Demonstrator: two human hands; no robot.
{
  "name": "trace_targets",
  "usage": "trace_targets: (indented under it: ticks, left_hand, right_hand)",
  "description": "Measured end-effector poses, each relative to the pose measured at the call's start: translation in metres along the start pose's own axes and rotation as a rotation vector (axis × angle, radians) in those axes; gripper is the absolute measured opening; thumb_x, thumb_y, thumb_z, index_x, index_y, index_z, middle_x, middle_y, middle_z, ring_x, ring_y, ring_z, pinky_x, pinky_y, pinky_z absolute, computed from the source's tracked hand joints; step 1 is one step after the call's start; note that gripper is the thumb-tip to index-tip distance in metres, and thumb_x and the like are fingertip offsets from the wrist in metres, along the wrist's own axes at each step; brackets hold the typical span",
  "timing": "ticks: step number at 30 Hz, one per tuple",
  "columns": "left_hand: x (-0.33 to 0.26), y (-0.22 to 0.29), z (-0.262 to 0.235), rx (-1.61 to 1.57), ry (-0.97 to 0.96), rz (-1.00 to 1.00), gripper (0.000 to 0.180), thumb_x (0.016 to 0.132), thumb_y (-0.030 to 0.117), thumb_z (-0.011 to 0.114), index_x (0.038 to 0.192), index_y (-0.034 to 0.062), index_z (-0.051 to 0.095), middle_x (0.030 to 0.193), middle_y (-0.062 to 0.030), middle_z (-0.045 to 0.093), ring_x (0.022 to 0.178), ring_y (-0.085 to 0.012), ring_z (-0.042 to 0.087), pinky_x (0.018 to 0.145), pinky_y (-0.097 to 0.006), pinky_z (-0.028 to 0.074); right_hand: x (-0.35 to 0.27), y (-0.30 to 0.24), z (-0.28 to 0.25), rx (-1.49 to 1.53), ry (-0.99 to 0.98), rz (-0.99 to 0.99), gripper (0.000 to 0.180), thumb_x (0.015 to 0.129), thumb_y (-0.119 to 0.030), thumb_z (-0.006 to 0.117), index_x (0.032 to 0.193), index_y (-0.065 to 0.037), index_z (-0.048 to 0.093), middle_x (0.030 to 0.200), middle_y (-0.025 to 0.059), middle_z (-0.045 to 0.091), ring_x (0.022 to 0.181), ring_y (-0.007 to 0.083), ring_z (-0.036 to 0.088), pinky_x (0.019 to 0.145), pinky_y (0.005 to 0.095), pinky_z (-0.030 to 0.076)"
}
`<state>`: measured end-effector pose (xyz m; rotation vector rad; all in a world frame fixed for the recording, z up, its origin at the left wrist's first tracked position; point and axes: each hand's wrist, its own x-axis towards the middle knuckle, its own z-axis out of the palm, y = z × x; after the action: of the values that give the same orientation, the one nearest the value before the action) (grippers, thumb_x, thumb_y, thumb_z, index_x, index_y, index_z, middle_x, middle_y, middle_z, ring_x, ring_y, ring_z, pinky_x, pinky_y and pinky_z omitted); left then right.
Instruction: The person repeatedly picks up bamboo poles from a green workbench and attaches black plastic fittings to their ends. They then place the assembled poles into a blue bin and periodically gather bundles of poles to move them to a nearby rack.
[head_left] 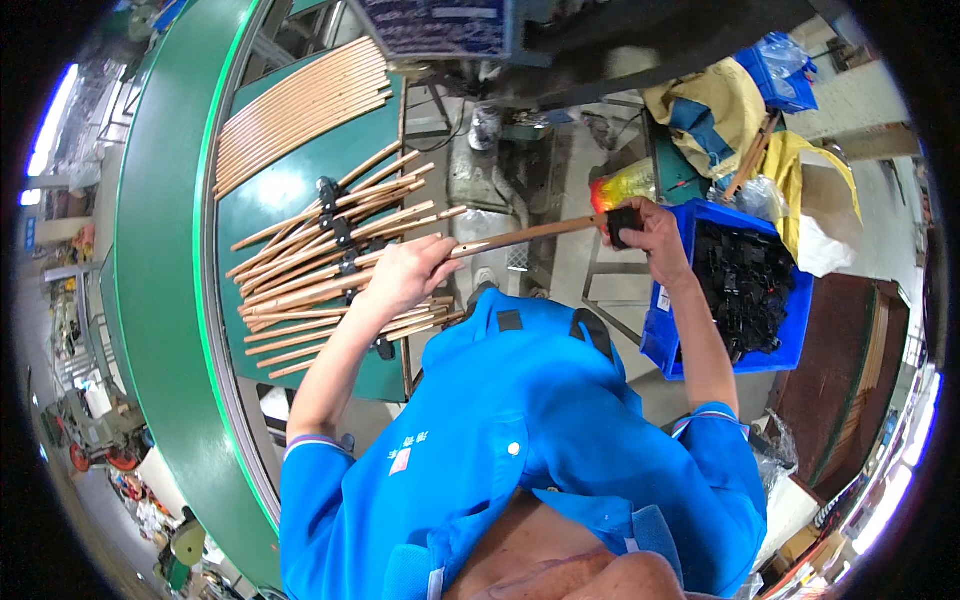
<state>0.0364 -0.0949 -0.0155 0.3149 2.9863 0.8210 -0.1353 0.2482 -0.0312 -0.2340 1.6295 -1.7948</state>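
While the left hand (405,272) grips the light, stiff wooden rod (520,236) mid-length, the right hand (648,228) pinches a black cap (622,224) onto its tip.

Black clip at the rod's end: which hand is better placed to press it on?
Probably the right hand: it already holds the black clip at the rod tip, while the left hand steadies the rod.

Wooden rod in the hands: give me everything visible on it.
The wooden rod is a slim, straight, light tan stick that looks like bare wood. It lies nearly level, tilted slightly up to the right, in the air above the floor between the green table and the blue bin. The left hand grips its left end; the right hand holds a small black cap at its right tip.
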Motion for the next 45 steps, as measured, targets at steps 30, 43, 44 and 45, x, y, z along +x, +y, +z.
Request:
trace_targets:
  ticks: [30,43,44,45]
  left_hand:
    - [0.08,-0.017,-0.064,0.263,0.398,0.141,0.02,0.079,0.025,0.065,0.091,0.0115,0.057,0.076,-0.0042,0.057,0.07,-0.024,0.061,0.056,-0.038,0.049]
    - [0.135,-0.049,-0.067,0.118,0.17,0.095,0.025,0.081,0.027,0.064,0.102,0.0126,0.064,0.082,-0.0095,0.063,0.079,-0.0294,0.063,0.064,-0.042,0.05]
    - [0.135,-0.05,-0.065,0.119,0.155,0.081,0.026,0.081,0.027,0.064,0.103,0.0129,0.064,0.083,-0.0098,0.063,0.079,-0.0298,0.063,0.065,-0.042,0.051]
    - [0.135,-0.049,-0.066,0.119,0.142,0.068,0.027,0.082,0.027,0.064,0.104,0.0131,0.064,0.084,-0.0101,0.064,0.079,-0.0302,0.063,0.066,-0.043,0.051]
  right_hand:
    - [0.091,-0.102,0.114,-1.631,-0.209,-0.465,0.046,0.085,-0.035,0.065,0.124,-0.015,0.052,0.122,0.0139,0.057,0.112,0.0276,0.057,0.091,0.0405,0.045]
    - [0.152,-0.054,0.048,-1.336,-0.164,-0.778,0.031,0.081,-0.028,0.071,0.107,-0.013,0.063,0.102,0.0115,0.066,0.091,0.0275,0.064,0.075,0.0381,0.052]
    - [0.15,-0.059,0.05,-1.391,-0.166,-0.815,0.033,0.08,-0.03,0.072,0.108,-0.013,0.063,0.103,0.0111,0.065,0.092,0.0267,0.064,0.075,0.0371,0.052]
    - [0.148,-0.064,0.049,-1.497,-0.145,-0.909,0.036,0.079,-0.031,0.073,0.109,-0.014,0.062,0.105,0.0106,0.065,0.094,0.0258,0.064,0.075,0.0362,0.052]
